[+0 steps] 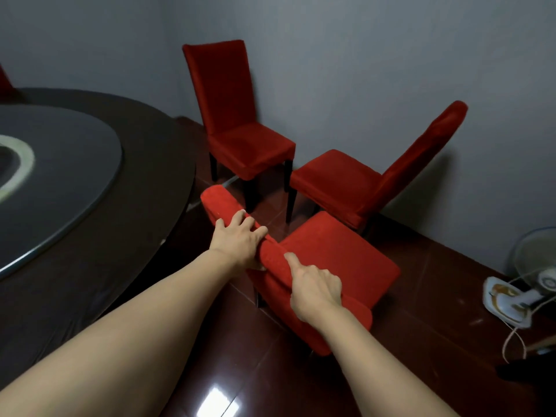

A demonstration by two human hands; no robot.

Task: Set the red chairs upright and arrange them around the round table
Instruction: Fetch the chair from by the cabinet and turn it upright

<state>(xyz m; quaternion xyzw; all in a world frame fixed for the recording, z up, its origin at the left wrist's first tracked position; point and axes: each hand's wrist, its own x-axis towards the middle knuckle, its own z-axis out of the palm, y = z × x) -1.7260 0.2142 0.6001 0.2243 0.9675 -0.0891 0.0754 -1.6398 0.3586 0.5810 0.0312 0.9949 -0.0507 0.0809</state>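
A red chair (340, 263) stands right in front of me, seen from above, its backrest top edge running from upper left to lower right. My left hand (240, 245) grips that top edge near its middle. Further right along the same edge, my right hand (316, 288) holds on with the index finger stretched out. Two more red chairs stand upright by the wall: one (237, 115) at the back and one (370, 176) to the right, facing left. The dark round table (99, 260) with its grey turntable fills the left side. A sliver of another red chair (6, 82) shows at the far left edge.
A small white floor fan (529, 284) with a loose cord stands on the floor at the right, close to the wall. The grey wall runs behind the chairs. Glossy dark red floor lies between the table and the chairs.
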